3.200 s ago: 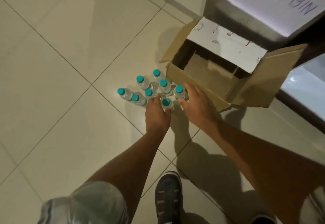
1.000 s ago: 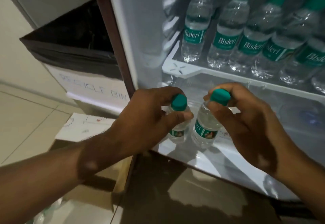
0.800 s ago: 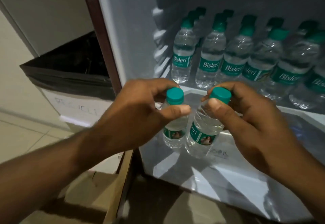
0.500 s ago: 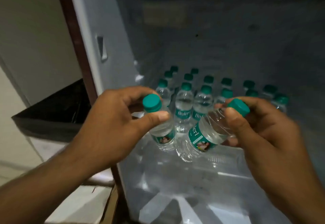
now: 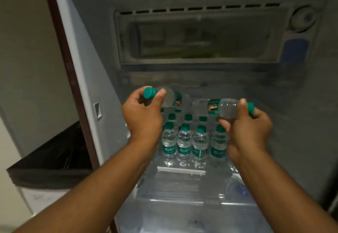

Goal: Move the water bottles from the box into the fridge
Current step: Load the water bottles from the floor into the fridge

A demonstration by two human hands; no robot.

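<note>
Since both water bottles are carried lying over rather than upright, their long axes are what the coming move turns on. The left bottle (image 5: 170, 97) has its green cap at 9 o'clock and its base toward 3 o'clock, angled into the fridge (image 5: 109, 50). The right bottle (image 5: 215, 107) lies nearly level the other way, cap at 3 o'clock and base at 9 o'clock. The two bases face each other with a gap between.

Each bottle is gripped at the neck end. The left hand (image 5: 144, 117) presses its thumb (image 5: 161, 95) on the bottle's shoulder, with its fingers (image 5: 136, 95) curled round below the cap. The right hand (image 5: 250, 132) holds its bottle likewise.

Both bottles hang above the standing bottles (image 5: 184, 141), which are packed in rows on the shelf (image 5: 181, 171) at 6 o'clock from them. Bare shelf shows only in front of the rows, about equally near either hand. To stand there, each bottle would probably need its base swung down toward 6 o'clock.
</note>
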